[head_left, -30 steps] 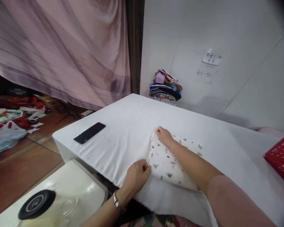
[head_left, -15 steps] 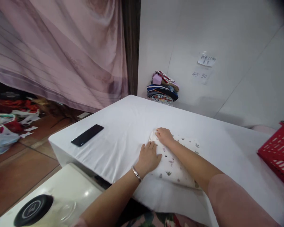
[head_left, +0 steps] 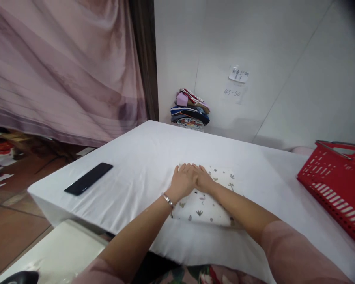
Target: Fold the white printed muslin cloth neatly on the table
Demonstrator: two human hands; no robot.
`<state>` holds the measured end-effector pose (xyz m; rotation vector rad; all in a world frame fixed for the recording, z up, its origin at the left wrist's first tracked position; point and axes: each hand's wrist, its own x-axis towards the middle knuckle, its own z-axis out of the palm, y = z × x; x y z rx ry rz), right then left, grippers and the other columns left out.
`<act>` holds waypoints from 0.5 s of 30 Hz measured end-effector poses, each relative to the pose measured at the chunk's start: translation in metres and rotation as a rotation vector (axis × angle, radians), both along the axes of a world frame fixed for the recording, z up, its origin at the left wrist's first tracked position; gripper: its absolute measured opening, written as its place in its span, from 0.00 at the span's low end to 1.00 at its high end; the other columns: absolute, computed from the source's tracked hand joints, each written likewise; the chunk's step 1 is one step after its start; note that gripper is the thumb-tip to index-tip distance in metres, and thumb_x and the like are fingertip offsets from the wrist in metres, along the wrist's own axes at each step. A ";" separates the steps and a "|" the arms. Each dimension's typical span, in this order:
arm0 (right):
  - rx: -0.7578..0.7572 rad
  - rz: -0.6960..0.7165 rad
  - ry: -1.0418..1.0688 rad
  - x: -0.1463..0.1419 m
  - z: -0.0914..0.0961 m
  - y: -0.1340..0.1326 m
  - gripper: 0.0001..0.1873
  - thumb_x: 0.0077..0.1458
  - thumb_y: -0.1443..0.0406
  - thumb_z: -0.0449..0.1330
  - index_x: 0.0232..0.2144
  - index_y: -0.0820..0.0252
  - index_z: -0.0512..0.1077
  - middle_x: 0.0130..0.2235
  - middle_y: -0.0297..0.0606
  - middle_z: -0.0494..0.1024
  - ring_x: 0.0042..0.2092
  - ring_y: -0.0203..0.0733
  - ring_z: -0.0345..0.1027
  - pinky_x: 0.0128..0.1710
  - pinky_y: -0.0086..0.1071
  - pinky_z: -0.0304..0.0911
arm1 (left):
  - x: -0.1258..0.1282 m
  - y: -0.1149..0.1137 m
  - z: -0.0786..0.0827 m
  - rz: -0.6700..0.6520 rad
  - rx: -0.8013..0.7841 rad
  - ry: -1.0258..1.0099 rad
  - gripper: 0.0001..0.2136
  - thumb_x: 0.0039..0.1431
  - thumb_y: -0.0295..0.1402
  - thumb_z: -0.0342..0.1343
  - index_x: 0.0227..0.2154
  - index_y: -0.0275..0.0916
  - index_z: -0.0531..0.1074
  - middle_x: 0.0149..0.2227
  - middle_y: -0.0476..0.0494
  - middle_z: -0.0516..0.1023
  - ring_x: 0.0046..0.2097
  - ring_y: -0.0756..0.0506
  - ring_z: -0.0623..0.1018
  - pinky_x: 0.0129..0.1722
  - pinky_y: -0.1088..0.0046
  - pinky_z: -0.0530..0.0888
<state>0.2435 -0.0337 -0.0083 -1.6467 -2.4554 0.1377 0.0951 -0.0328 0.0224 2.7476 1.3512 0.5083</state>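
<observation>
A folded white cloth (head_left: 205, 211) printed with small plants and pink flamingos lies on the white-covered table in front of me. My left hand (head_left: 183, 180) rests flat near the cloth's far left part, fingers stretched out, a silver bracelet on the wrist. Right beside it, my right hand (head_left: 203, 179) presses on the same cloth, its fingers reaching forward and touching the left hand. Both palms face down, and their undersides are hidden. The near edge of the cloth lies flat below my forearms.
A black phone (head_left: 89, 178) lies on the left of the table (head_left: 130, 157). At the right stands a red plastic basket (head_left: 340, 177). Folded fabrics (head_left: 191, 110) are stacked by the wall beyond the table. A pink curtain (head_left: 62, 71) hangs at left.
My left hand has slid forward on the cloth to meet my right hand. The right hand no longer pinches the far corner. The camera view has turned slightly right.
</observation>
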 end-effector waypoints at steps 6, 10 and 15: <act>-0.023 -0.113 0.007 0.024 0.002 -0.009 0.33 0.60 0.51 0.42 0.62 0.62 0.49 0.64 0.44 0.48 0.65 0.46 0.36 0.61 0.45 0.34 | -0.001 0.030 -0.033 0.065 -0.150 0.009 0.29 0.61 0.51 0.36 0.58 0.36 0.57 0.63 0.38 0.53 0.64 0.40 0.51 0.60 0.54 0.52; -0.063 -0.270 -0.050 0.076 0.002 -0.022 0.34 0.59 0.48 0.41 0.61 0.61 0.52 0.64 0.43 0.49 0.65 0.47 0.36 0.61 0.48 0.32 | -0.003 0.029 -0.036 0.075 -0.168 0.024 0.31 0.60 0.52 0.34 0.59 0.36 0.55 0.64 0.39 0.50 0.65 0.41 0.48 0.61 0.52 0.49; 0.010 -0.547 -0.054 0.131 0.005 -0.031 0.25 0.61 0.56 0.43 0.55 0.61 0.62 0.60 0.45 0.59 0.63 0.51 0.44 0.59 0.51 0.39 | -0.001 0.027 -0.031 0.069 -0.202 0.042 0.32 0.60 0.51 0.33 0.60 0.35 0.52 0.65 0.41 0.48 0.65 0.42 0.46 0.61 0.52 0.48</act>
